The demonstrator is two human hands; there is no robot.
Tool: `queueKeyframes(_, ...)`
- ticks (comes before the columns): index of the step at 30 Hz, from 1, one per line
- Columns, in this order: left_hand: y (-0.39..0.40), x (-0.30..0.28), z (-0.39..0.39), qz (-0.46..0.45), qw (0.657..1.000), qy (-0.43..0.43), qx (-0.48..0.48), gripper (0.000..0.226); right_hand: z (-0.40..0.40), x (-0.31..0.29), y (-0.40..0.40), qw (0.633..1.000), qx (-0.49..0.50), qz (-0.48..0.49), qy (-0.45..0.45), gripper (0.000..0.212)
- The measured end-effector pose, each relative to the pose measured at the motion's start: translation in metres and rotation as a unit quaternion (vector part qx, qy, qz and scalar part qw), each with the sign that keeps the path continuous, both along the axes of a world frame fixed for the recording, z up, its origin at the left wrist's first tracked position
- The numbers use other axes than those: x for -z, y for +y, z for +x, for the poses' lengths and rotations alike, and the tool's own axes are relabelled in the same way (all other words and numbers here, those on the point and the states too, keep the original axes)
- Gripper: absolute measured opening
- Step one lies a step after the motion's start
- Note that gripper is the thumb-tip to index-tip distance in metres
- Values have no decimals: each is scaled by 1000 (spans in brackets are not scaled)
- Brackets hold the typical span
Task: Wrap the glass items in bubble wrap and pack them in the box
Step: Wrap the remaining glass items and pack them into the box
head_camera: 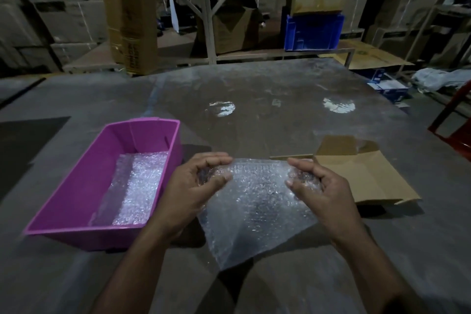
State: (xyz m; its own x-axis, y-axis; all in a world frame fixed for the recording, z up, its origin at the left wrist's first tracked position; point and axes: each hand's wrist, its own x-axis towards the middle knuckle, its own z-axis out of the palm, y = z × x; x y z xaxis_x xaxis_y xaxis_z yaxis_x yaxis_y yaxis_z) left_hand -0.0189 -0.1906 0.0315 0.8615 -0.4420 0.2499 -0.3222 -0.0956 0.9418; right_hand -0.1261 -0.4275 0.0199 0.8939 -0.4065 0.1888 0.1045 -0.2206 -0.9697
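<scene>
Both hands held one bubble wrap sheet just above the table, the left hand and right hand each pinching an upper corner between curled fingers and thumb. Its long axis ran from the far edge down toward the camera, the lowest corner pointing nearest. No glass item was visible in it, so wrapping seemed barely begun. To the left, the pink box held only more bubble wrap. Flattened cardboard lay at right.
</scene>
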Motion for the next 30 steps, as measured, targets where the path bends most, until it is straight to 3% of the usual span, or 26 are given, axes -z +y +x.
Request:
queueKeyframes(2, 9, 0, 1, 25, 1000, -8, -3, 46, 3, 1, 2, 999, -6, -37, 10, 41)
queueKeyframes(4, 13, 1, 0, 39, 999, -15, -16, 48, 6, 1, 6, 999, -6, -36, 3, 41)
queueKeyframes(7, 17, 2, 2, 8, 999, 22, -42, 34, 12, 2, 13, 1000, -2, -8, -18, 35)
queueKeyframes(12, 21, 4, 9, 20, 999, 21, -24, 13, 20, 5, 16, 994, 31, -96, -39, 23)
queueKeyframes(16, 20, 3, 13, 5, 999, 49, 5, 12, 22, 3, 13, 990, 24, -134, -28, 16)
queueKeyframes(20, 18, 5, 13, -5, 998, 64, 9, 34, 23, 5, 10, 997, -1, -81, -5, 2)
queueKeyframes(22, 16, 8, 13, -28, 997, 75, 11, 40, 22, 8, 9, 998, -8, -63, -3, 6)
queueKeyframes(26, 14, 14, 20, 0, 998, 52, 47, 34, 22, 10, 12, 999, -20, -25, -9, 24)
queueKeyframes(28, 12, 14, 22, 5, 996, 67, 55, 39, 23, 8, 13, 1000, -18, 4, 0, 23)
queueKeyframes(30, 11, 13, 22, -5, 994, 87, 71, 26, 22, 5, 12, 999, -26, 24, 16, 18)
